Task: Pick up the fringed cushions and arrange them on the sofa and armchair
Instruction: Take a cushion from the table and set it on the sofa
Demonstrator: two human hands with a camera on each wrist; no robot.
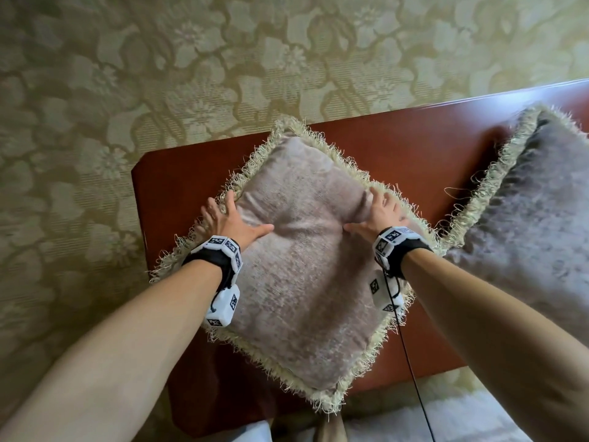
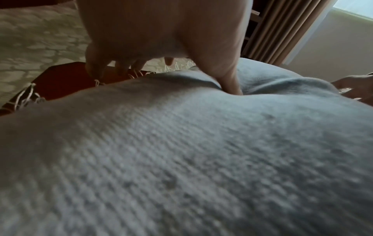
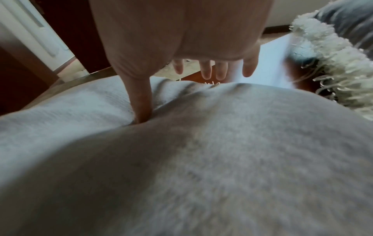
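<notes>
A pinkish-grey fringed cushion [image 1: 302, 275] with a cream fringe lies over a red-brown wooden table [image 1: 178, 173], squeezed in at its middle. My left hand [image 1: 242, 218] grips its left side, the thumb pressed into the top face and the fingers over the edge. On the right side my right hand [image 1: 369, 215] grips the same way. The left wrist view shows the cushion [image 2: 181, 159] under the left hand [image 2: 161, 39], whose fingers curl down past the edge. In the right wrist view the thumb of my right hand [image 3: 181, 39] digs into the cushion [image 3: 201, 159]. A second fringed cushion [image 1: 526, 234] lies at the right.
Olive floral carpet [image 1: 95, 90] surrounds the table on the left and far sides. White fluffy fabric [image 1: 446, 419] lies near my feet. A black cable [image 1: 411, 362] hangs from my right wrist. Brown curtains [image 2: 282, 32] hang beyond the table.
</notes>
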